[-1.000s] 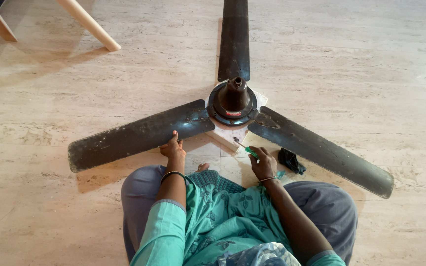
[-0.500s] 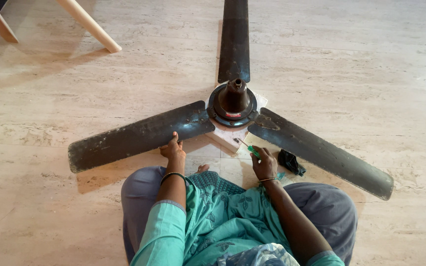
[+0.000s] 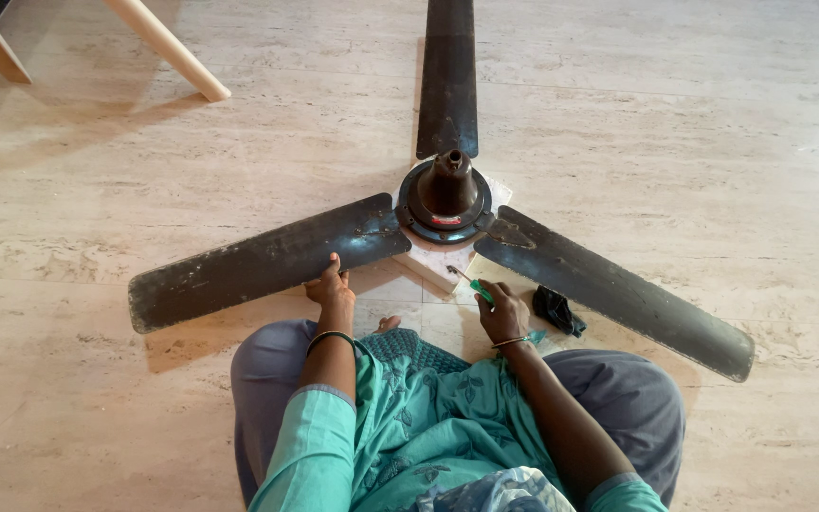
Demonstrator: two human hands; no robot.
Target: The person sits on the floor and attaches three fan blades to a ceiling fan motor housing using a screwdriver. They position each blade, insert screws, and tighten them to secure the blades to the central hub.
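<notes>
The head camera looks down on a person sitting cross-legged on the pale stone floor (image 3: 675, 123) with a dark ceiling fan (image 3: 445, 194) laid flat in front of the knees. The left hand (image 3: 332, 287) rests on the near edge of the fan's left blade (image 3: 258, 261), fingers curled over it and pressing down, as if steadying it. The right hand (image 3: 501, 311) is closed round a green-handled screwdriver (image 3: 477, 289), whose thin shaft points up and away from the hand toward the motor hub (image 3: 445, 196); the tip sits just short of the hub's lower rim.

I judge the work to be at the screws where blade meets hub, with the tool being lined up, not yet turning. The next move calls for seating the tip squarely in a screw head while the other hand keeps the blade from swinging.

The hub sits on a pale square block (image 3: 436, 261). On the hub's near side is a small red-and-white label, too small to make out. Just right of the right hand lies a small black cloth (image 3: 557, 310).
</notes>
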